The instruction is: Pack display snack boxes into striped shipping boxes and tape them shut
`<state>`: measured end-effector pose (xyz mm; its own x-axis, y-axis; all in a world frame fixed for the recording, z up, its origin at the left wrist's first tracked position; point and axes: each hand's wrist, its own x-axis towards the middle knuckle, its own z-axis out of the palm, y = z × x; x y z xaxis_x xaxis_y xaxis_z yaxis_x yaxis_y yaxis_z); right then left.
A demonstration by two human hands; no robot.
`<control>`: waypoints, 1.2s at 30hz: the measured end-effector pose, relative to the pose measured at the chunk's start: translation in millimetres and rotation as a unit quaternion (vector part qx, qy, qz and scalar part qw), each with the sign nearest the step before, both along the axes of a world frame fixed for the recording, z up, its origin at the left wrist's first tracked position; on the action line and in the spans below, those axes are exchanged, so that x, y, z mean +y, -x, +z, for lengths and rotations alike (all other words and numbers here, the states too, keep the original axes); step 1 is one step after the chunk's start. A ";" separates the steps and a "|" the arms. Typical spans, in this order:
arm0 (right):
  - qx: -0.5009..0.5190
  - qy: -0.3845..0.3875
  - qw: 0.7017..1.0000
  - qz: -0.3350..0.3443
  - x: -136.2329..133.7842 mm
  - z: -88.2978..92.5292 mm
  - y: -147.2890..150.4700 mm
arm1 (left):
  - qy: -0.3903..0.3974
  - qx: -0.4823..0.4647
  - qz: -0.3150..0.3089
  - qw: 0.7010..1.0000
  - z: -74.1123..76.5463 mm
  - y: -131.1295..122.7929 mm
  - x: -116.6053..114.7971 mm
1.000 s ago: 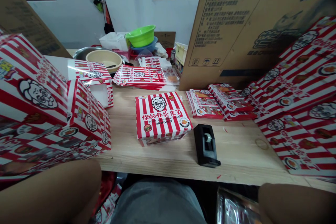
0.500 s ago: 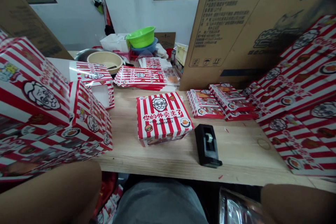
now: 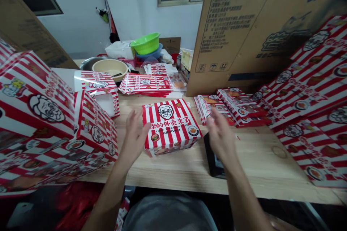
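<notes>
A closed red-and-white striped takeaway box (image 3: 170, 124) with a cartoon face on its lid sits mid-table in front of me. My left hand (image 3: 134, 137) is at the box's left side, fingers apart and nothing in it; whether it touches the box I cannot tell. Off the box's right side, my right hand (image 3: 220, 135) hangs over the black tape dispenser (image 3: 213, 158), partly hiding it. Its fingers look spread and it holds nothing. Behind that hand lie flat striped boxes (image 3: 241, 108) with clear windows.
Striped boxes (image 3: 48, 115) are stacked at the left, more (image 3: 311, 115) at the right. A stack of flat striped cartons (image 3: 146, 83) lies behind the box. Farther back are a cream basin (image 3: 110, 68) and a green basin (image 3: 146, 43). A large cardboard sheet (image 3: 230, 32) stands at the back right.
Both my hands have come up from below the table edge to either side of the striped box. The box stays in place; the view has shifted slightly.
</notes>
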<state>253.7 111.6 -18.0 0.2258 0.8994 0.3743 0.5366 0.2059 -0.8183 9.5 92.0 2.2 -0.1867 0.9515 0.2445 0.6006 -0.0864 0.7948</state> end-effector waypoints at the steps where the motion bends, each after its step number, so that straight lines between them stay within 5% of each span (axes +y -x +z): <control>1: 0.000 0.018 1.000 0.017 2.1 -5.6 5.1 | 0.026 0.002 -0.013 1.000 -7.2 -2.5 5.3; 4: 0.005 0.095 0.994 0.060 4.8 -27.1 18.2 | 0.112 -0.035 -0.038 0.992 -32.0 -8.8 16.3; 7: 0.011 0.116 0.992 0.050 4.4 -42.0 21.3 | 0.117 -0.077 -0.050 0.989 -46.3 -10.1 19.0; 15: 0.019 0.123 0.990 0.063 -11.8 -42.5 22.7 | 0.146 -0.023 -0.014 0.989 -39.5 -0.9 25.4; 19: 0.102 0.125 0.986 0.044 -23.1 -45.5 35.3 | 0.161 -0.104 -0.001 0.981 -42.4 6.0 31.9; 22: 0.135 0.138 0.979 0.062 -16.0 -45.9 36.6 | 0.180 -0.156 0.026 0.971 -49.0 8.5 33.6; 29: 0.130 0.139 0.978 0.082 30.5 -38.6 20.3 | 0.144 -0.061 0.050 0.986 -58.6 -15.9 12.2; 36: 0.153 0.148 0.968 0.132 14.2 -35.0 8.2 | 0.147 -0.086 0.035 0.985 -66.0 -8.9 11.7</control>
